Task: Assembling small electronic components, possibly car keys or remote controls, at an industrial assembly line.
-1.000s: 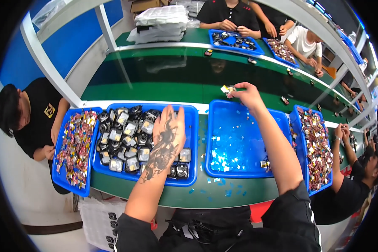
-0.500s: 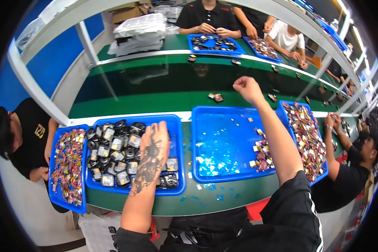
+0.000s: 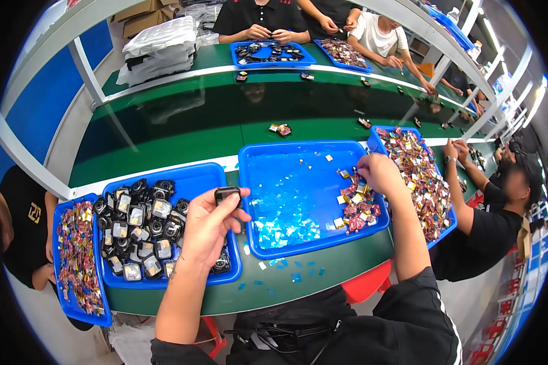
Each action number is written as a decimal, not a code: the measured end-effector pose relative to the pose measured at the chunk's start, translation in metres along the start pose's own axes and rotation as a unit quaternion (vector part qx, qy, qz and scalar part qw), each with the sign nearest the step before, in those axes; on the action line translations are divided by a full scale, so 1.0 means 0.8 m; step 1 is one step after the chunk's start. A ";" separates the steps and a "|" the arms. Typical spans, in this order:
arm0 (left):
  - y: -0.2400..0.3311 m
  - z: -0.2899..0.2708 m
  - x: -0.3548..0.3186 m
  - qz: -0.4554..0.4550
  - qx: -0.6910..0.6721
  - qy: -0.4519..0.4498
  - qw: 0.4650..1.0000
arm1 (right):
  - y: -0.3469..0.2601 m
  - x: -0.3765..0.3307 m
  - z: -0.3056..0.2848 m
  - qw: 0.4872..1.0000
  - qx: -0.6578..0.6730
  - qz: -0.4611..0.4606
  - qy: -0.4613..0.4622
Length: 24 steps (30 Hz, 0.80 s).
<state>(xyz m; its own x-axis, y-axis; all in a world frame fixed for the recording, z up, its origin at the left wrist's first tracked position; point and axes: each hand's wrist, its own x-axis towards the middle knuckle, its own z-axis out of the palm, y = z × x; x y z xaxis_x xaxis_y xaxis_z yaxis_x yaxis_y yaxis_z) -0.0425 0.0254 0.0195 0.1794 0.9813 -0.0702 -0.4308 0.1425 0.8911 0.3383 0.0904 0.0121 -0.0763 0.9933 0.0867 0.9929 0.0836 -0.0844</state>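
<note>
My left hand is raised over the right part of a blue tray of black watch cases. Between its thumb and fingers is a dark, rounded watch case. Over the right side of the middle blue tray, my right hand reaches down with its fingers drawn together. Its fingertips are at a heap of small pink, yellow and white electronic parts; what they pinch, if anything, is hidden. Bluish film scraps cover much of that tray's floor.
Blue trays of similar small parts stand at far left and right. One assembled part lies on the green conveyor belt. Metal frame posts rise at left. Co-workers sit opposite and at both sides.
My left hand has come up from the watch cases with one in its grip. My right hand has drawn back from above the belt to the small parts. The view has shifted.
</note>
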 end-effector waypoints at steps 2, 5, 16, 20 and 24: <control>-0.011 0.000 -0.002 -0.038 -0.007 0.036 0.999 | 0.000 0.000 0.005 1.000 0.008 0.010 -0.022; -0.009 0.003 -0.007 -0.028 -0.010 0.019 0.999 | -0.002 0.003 0.015 0.999 -0.006 -0.052 0.012; -0.020 0.001 -0.007 -0.035 -0.014 -0.008 0.999 | 0.003 0.015 0.029 0.991 -0.015 -0.114 0.071; -0.017 0.015 -0.005 -0.043 -0.013 -0.024 0.999 | 0.000 0.005 0.016 0.990 -0.005 -0.089 0.112; -0.022 0.014 -0.008 0.016 0.087 -0.043 0.995 | -0.021 -0.010 0.000 0.969 0.121 -0.044 0.212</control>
<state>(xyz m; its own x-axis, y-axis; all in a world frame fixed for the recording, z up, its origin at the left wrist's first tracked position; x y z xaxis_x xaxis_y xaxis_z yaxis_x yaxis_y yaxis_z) -0.0263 0.0154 0.0088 0.2469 0.9690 -0.0074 -0.2788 0.0783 0.9572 0.3219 0.0814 0.0129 -0.0653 0.8637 0.4997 0.9296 0.2346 -0.2841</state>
